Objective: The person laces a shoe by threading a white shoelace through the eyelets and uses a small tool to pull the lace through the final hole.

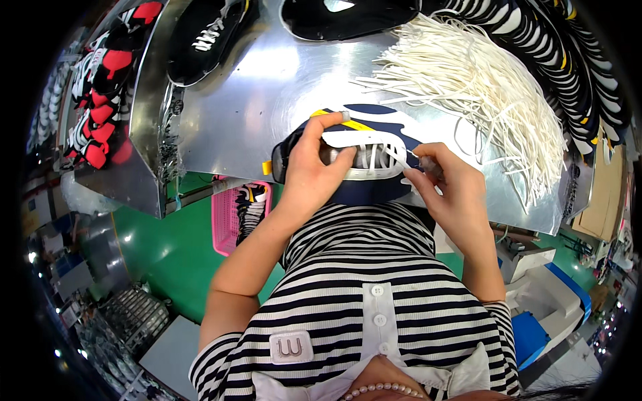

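The left hand (pixel 311 174) holds a navy, white and yellow shoe (pixel 371 194), its thumb at the lacing opening and its forefinger on the yellow strip at the far side. These two fingers stand apart, with a white panel of the shoe between them. The right hand (pixel 461 197) is at the other end of the opening, thumb and forefinger curled toward each other beside a white lace (pixel 391 155); whether they pinch it I cannot tell. The shoe thus lies between the two hands, directly under the left fingers and just left of the right fingertips, with the lace crossing its opening.

Around the fingers spreads a shiny metal counter (pixel 234 120). Beyond the right fingers, farther up the counter, lies a big heap of white laces (pixel 481 80); past that, overlapping black-and-white shoe parts (pixel 562 53) curve along the far right. Straight ahead of the left fingers is a black shoe part (pixel 348 19). Well to their left sit red, black and white shoe parts (pixel 100 117). Below and left of the left fingers, a pink basket (pixel 222 224) holds more shoe parts, over a green floor (pixel 150 244).
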A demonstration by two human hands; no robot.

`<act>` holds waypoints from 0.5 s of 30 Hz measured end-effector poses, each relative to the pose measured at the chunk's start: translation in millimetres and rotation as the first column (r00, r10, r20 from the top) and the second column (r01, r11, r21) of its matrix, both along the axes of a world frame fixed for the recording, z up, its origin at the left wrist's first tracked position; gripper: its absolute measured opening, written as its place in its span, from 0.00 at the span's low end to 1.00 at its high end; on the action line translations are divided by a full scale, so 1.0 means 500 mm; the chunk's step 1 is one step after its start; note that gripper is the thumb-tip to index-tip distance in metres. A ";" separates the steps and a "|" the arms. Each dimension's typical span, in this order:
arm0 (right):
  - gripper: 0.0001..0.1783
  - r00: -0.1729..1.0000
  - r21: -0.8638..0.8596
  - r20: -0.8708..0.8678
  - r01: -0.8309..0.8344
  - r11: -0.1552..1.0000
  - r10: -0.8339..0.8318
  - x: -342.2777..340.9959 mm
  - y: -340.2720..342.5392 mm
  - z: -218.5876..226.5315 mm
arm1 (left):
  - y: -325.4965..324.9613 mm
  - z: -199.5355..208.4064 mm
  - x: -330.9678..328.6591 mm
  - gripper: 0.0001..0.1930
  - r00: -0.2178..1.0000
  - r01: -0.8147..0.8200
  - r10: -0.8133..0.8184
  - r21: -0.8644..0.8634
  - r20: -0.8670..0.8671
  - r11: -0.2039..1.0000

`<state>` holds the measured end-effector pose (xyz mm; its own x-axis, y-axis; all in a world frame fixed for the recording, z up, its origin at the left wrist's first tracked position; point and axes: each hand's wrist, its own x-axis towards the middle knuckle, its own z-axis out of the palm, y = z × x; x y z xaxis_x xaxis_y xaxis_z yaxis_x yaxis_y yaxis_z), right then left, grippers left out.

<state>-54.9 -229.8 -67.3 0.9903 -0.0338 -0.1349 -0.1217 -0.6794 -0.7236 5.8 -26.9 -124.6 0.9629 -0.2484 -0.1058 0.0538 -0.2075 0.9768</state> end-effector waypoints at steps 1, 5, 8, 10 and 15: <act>0.16 0.995 0.058 -0.068 0.071 0.996 -0.067 -0.003 -0.007 0.001 | -0.004 0.006 0.000 0.22 0.995 -0.027 0.021 -0.060 -0.094 0.998; 0.15 0.984 -0.132 0.177 0.001 0.991 0.023 0.015 -0.006 -0.081 | 0.011 0.024 0.021 0.18 0.945 -0.001 -0.077 -0.238 -0.318 0.971; 0.14 0.977 -0.069 0.200 -0.057 0.996 0.070 0.017 -0.022 -0.093 | 0.047 0.044 0.030 0.17 0.906 0.050 -0.193 -0.359 -0.377 0.932; 0.11 0.966 -0.038 0.243 -0.078 0.996 0.085 0.016 -0.022 -0.100 | 0.052 0.068 0.002 0.20 0.943 0.163 -0.189 -0.115 -0.273 0.980; 0.09 0.947 0.146 0.312 0.036 0.989 -0.081 0.016 -0.024 -0.102 | 0.018 0.142 -0.052 0.23 0.780 0.268 -0.566 0.675 0.266 0.687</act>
<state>-47.0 -241.7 -118.4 0.9795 -0.0962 0.1769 0.0915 -0.5700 -0.8165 -20.0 -17.7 -53.5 0.7440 -0.6680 0.0161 -0.5661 -0.6174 0.5462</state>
